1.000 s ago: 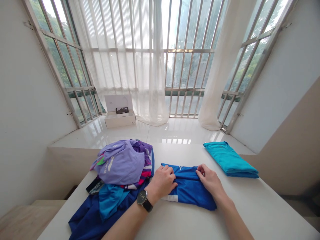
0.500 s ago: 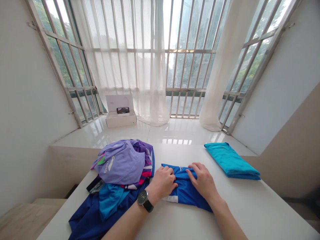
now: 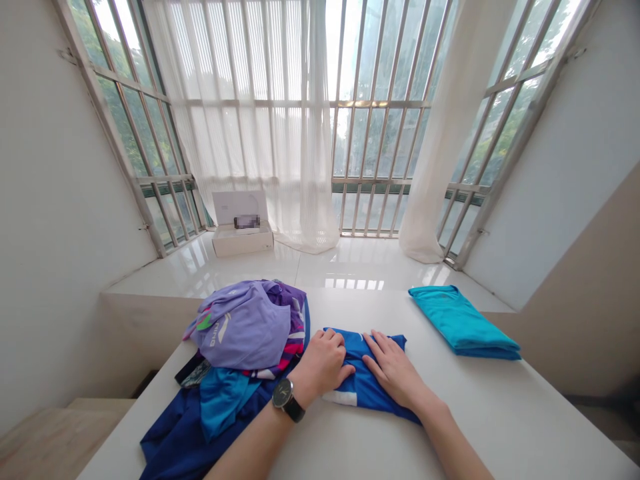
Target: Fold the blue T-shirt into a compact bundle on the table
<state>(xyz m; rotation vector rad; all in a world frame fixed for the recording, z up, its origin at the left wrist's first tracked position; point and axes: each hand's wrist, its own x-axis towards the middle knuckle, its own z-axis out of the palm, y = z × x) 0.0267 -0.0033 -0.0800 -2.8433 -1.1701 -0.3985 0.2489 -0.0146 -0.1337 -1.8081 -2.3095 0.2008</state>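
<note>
A folded blue shirt (image 3: pixel 367 393) with a white patch at its near left corner lies flat on the white table in front of me. My left hand (image 3: pixel 325 360), a black-strapped watch on its wrist, presses on the left part of the shirt with fingers curled into the cloth. Flat on the right part rests my right hand (image 3: pixel 395 367), its fingers stretched out and the thumb apart. Left of my left hand is a loose heap of clothes, with a lavender shirt (image 3: pixel 255 327) on top and a teal-blue garment (image 3: pixel 225 397) below.
A folded turquoise shirt (image 3: pixel 463 323) lies at the right of the table (image 3: pixel 505 413). Dark blue cloth (image 3: pixel 175 433) spreads toward the table's left edge. On the sill behind stands a white box (image 3: pixel 243 241) with a small dark device on it. Sheer curtains (image 3: pixel 250 133) hang before barred windows.
My right hand has slid a little left across the blue shirt and flattened, uncovering its far right corner. My left hand has barely moved.
</note>
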